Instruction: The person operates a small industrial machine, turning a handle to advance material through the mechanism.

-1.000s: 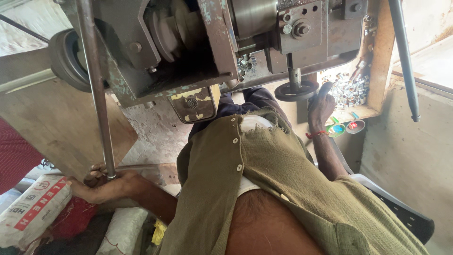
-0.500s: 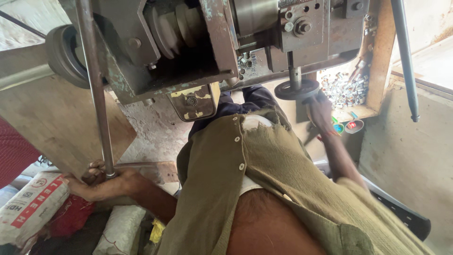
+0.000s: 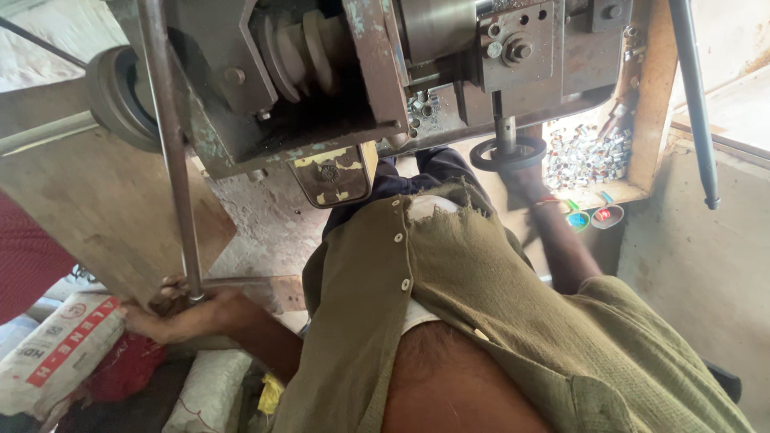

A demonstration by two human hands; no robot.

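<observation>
Lathe-like machine (image 3: 337,88) seen from above, person in olive shirt (image 3: 481,305) seated below. Left hand (image 3: 172,309) curled around foot of long steel lever rod (image 3: 172,160), by printed sacks (image 3: 56,349). Right hand (image 3: 525,180) blurred at black handwheel (image 3: 507,152), grip cannot tell. Tray of small metal parts (image 3: 585,148) just beyond. Step looks like machine feed; next move likely calls for steady lever pull.

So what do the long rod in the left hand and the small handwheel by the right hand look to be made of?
Rod: apparently bare steel, dull grey with brownish patches, gripped low by the left hand. Handwheel: dark metal or moulded plastic, matte black; the blurred right hand leaves it unclear.
</observation>
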